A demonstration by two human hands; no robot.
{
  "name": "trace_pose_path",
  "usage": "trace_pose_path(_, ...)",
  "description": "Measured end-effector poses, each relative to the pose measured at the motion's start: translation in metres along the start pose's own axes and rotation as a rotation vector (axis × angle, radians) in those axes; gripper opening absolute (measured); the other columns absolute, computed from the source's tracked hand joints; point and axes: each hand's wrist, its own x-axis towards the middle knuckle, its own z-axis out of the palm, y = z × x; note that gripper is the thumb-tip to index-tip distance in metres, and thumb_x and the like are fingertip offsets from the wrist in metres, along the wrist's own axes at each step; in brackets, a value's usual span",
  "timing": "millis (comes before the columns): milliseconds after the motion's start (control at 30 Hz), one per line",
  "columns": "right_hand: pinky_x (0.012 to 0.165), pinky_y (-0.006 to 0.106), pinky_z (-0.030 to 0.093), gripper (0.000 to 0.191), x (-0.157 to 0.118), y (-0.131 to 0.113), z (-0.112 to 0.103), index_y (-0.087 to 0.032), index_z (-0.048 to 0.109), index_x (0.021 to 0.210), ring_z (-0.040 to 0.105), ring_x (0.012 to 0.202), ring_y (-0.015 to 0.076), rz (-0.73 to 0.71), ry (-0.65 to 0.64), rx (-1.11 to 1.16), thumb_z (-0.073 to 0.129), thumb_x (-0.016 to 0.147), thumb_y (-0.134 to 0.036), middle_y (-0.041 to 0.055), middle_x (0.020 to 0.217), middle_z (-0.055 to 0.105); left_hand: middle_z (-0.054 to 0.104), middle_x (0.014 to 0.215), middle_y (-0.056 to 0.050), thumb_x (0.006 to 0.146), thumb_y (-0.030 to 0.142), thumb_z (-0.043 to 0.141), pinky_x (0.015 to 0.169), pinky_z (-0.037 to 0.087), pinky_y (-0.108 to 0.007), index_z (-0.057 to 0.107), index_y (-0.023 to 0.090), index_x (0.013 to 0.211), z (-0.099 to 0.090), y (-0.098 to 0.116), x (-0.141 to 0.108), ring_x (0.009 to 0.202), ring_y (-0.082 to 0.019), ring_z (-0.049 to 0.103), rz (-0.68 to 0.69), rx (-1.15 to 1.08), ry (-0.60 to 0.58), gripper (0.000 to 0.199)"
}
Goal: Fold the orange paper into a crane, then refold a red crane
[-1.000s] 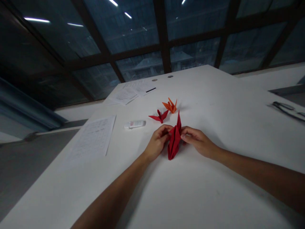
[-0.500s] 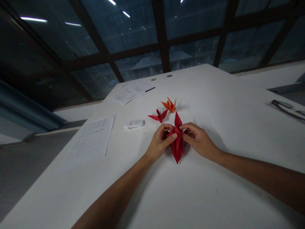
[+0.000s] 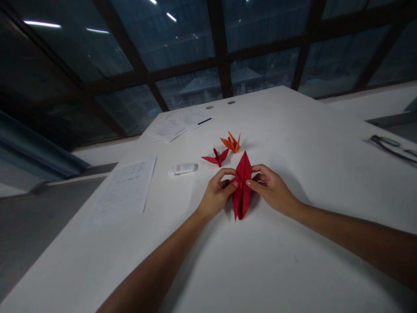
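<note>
at centre frame, your left hand (image 3: pixel 215 193) and right hand (image 3: pixel 272 189) pinch the folded red paper (image 3: pixel 242 187) between thumbs and fingers; keep both pinches light and even, so its creases stay crisp.

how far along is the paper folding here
Looks done: the small orange paper figure and small red paper figure, their points spread. In hand: the larger red folded-paper piece, between the left hand and right hand. Probably left: more shaping, since it is still a long, pointed form.
</note>
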Motion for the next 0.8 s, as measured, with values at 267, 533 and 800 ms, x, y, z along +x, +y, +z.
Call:
trace_pose_path(267,0.069,0.034,0.05,0.019,0.005,0.007,-0.002,-0.025,0.062,0.094,0.062,0.071,0.0192,0.061,0.027,0.026,0.066,0.091,-0.044,-0.001,0.076,0.066,0.063,0.13,-0.008,0.094,0.022,0.061,0.079,0.049,-0.03,0.061,0.033,0.143,0.003,-0.003,-0.005,0.082,-0.015,0.06,0.204,0.295,-0.048,0.05)
trace_pose_path(533,0.062,0.031,0.038,0.022,0.004,0.0,-0.005,-0.025,0.061,0.082,0.05,0.065,0.0161,0.054,0.045,-0.029,0.061,0.093,-0.044,-0.0041,0.069,0.054,0.068,0.114,-0.008,0.1,0.03,0.057,0.085,0.049,-0.031,0.071,0.023,0.117,0.01,0.006,-0.011,0.09,-0.019,0.064,0.291,0.504,-0.093,0.023)
trace_pose_path(800,0.066,0.032,0.043,0.023,0.005,-0.002,-0.005,-0.024,0.061,0.083,0.054,0.067,0.0172,0.043,0.015,-0.116,0.061,0.093,-0.044,-0.0015,0.074,0.062,0.066,0.092,-0.002,0.091,0.031,0.069,0.067,0.043,-0.026,0.06,0.021,0.101,0.009,0.001,-0.011,0.068,-0.012,0.055,0.158,0.514,-0.063,0.017)
